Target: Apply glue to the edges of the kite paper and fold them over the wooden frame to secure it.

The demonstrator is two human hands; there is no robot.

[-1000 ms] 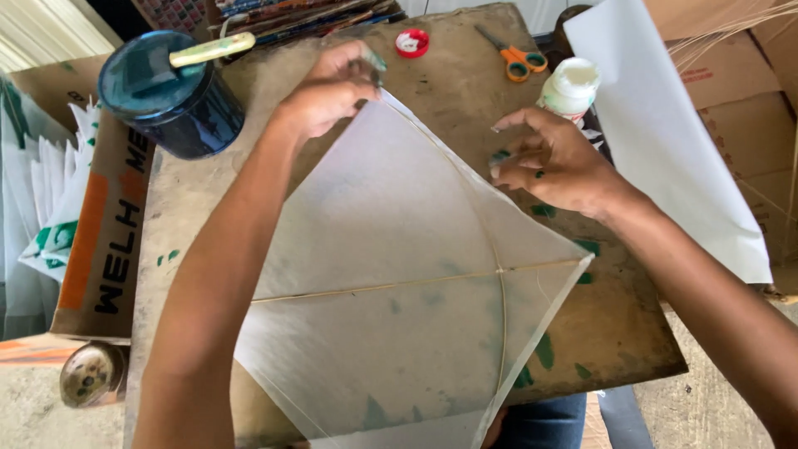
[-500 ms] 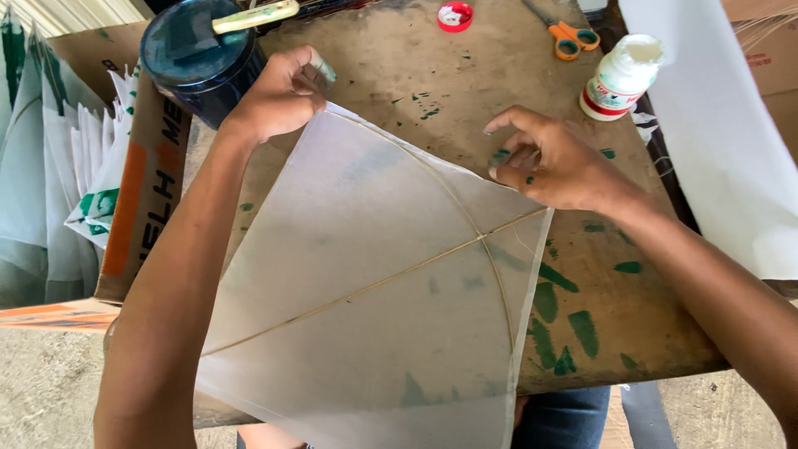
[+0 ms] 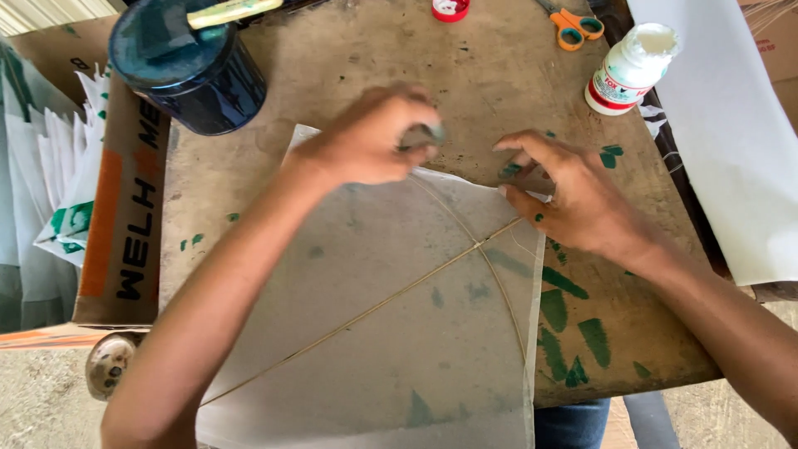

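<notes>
A translucent white paper kite (image 3: 391,333) with thin bamboo sticks crossing it lies on a worn wooden board (image 3: 349,75). My left hand (image 3: 370,145) is closed around a small grey-green object and presses down on the kite's upper edge. It is blurred. My right hand (image 3: 573,195) rests flat on the kite's right corner, where the sticks cross, with fingers spread and green paint on the fingertips.
A dark blue tin (image 3: 187,66) with a yellow-handled tool on top stands at the back left. A white glue bottle (image 3: 632,66), orange scissors (image 3: 573,23) and a red cap (image 3: 450,8) lie at the back. A cardboard box (image 3: 125,216) with paper kites sits left. White paper sheet (image 3: 731,141) right.
My left hand has slid from the kite's top left corner rightward along its edge, toward the right hand. The kite has turned on the board.
</notes>
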